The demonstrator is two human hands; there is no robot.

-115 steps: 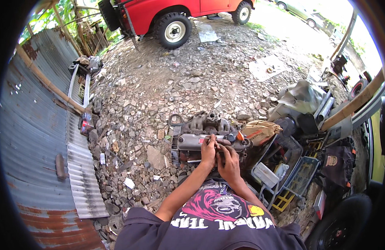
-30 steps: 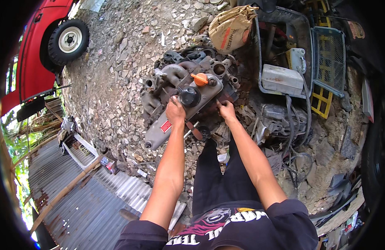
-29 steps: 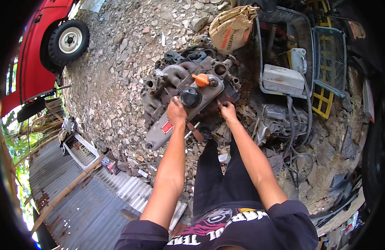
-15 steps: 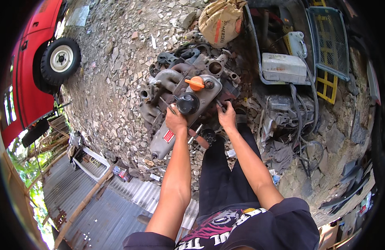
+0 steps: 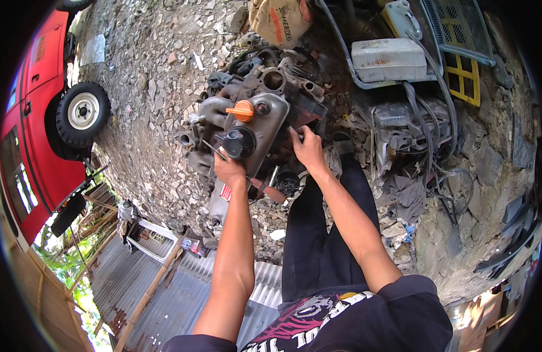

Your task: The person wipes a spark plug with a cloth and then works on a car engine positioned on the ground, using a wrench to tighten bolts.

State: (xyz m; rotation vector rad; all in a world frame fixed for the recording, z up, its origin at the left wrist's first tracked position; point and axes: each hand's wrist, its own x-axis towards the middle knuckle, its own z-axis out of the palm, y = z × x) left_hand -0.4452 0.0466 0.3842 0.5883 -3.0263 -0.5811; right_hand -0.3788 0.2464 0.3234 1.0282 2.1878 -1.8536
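The engine's grey valve cover (image 5: 265,126) lies in front of me, with an orange oil filler cap (image 5: 241,111) and a round black cap (image 5: 238,143) on top. Beside the black cap, my left hand (image 5: 230,169) is closed on a thin metal rod (image 5: 212,149), whose tip points toward the intake pipes (image 5: 212,111). My right hand (image 5: 309,148) pinches at the cover's right edge; what its fingertips hold is too small and dark to name. A flat reddish-brown piece (image 5: 268,190) sticks out beside my left wrist.
Loose stones and tile shards cover the ground. A paper sack (image 5: 279,23) stands beyond the engine. At right are a bin with a grey metal box (image 5: 389,60) and dark hoses (image 5: 420,117). A red vehicle (image 5: 42,117) stands at left; corrugated sheets (image 5: 159,299) lie at lower left.
The view has shifted, so the engine and both hands appear further left and a little higher. Both hands keep about the same places on the engine; the rod stays in my left hand.
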